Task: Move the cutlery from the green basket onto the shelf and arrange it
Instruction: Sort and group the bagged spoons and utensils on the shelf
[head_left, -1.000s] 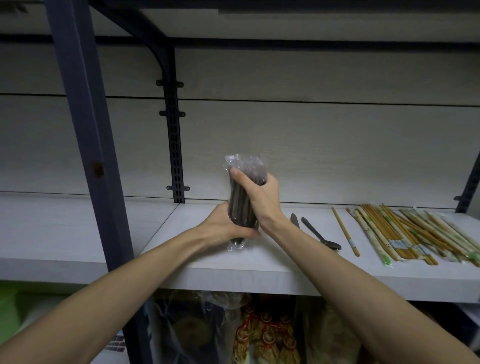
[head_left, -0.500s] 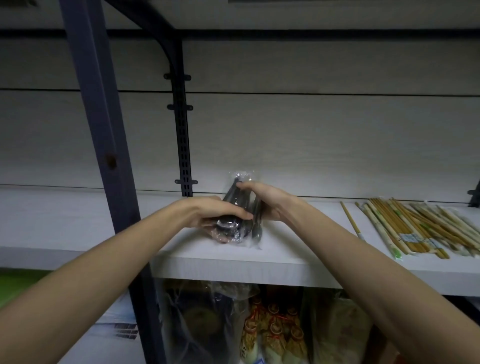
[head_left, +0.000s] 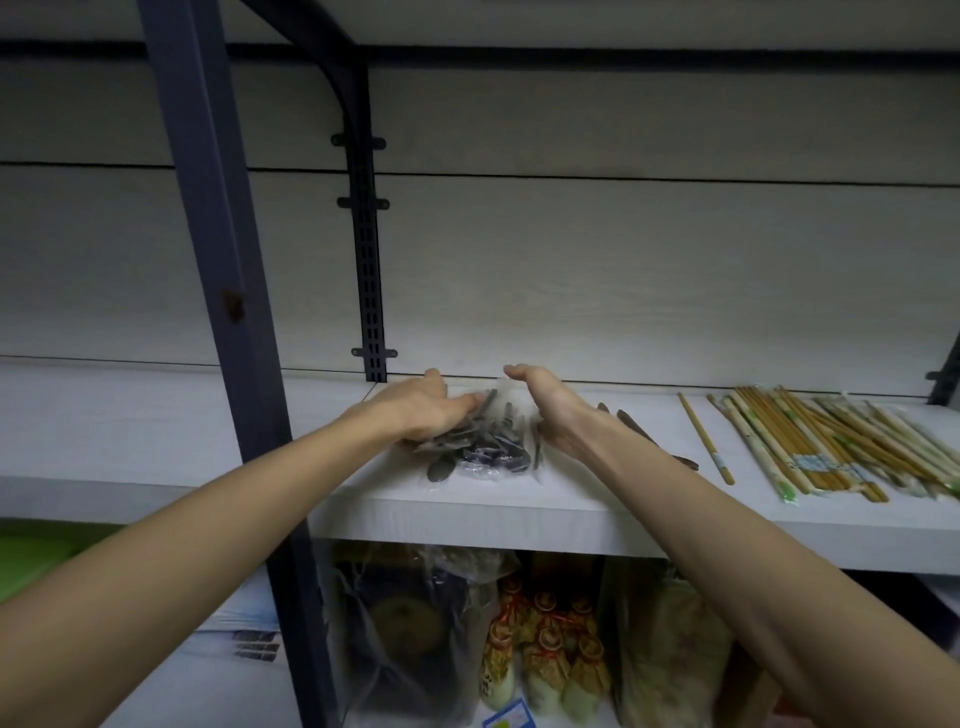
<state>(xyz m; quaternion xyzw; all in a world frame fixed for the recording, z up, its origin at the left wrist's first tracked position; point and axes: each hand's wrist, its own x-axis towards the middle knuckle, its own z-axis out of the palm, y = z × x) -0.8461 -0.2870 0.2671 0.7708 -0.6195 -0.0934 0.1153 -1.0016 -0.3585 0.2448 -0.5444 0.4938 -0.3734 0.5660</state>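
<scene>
Straight fingers of both hands flank the bagged spoons (head_left: 480, 449) on the shelf (head_left: 467, 506), chopsticks (head_left: 831, 441) rightward.

Dim storage corner with a pale wood-grain wall panel (head_left: 623, 270)

A dark metal upright (head_left: 208, 208) is running floor to top in front, a slotted bracket rail (head_left: 370, 270) is sitting against the wall — light's looking pretty low.

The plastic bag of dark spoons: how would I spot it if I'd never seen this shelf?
Find the pale shelf board behind the dark upright post. The clear plastic bag of dark spoons lies on it between the left hand and the right hand. Unlike the pale bamboo chopsticks lying loose farther right, it is a crinkly bag stuffed with dark cutlery.
</scene>
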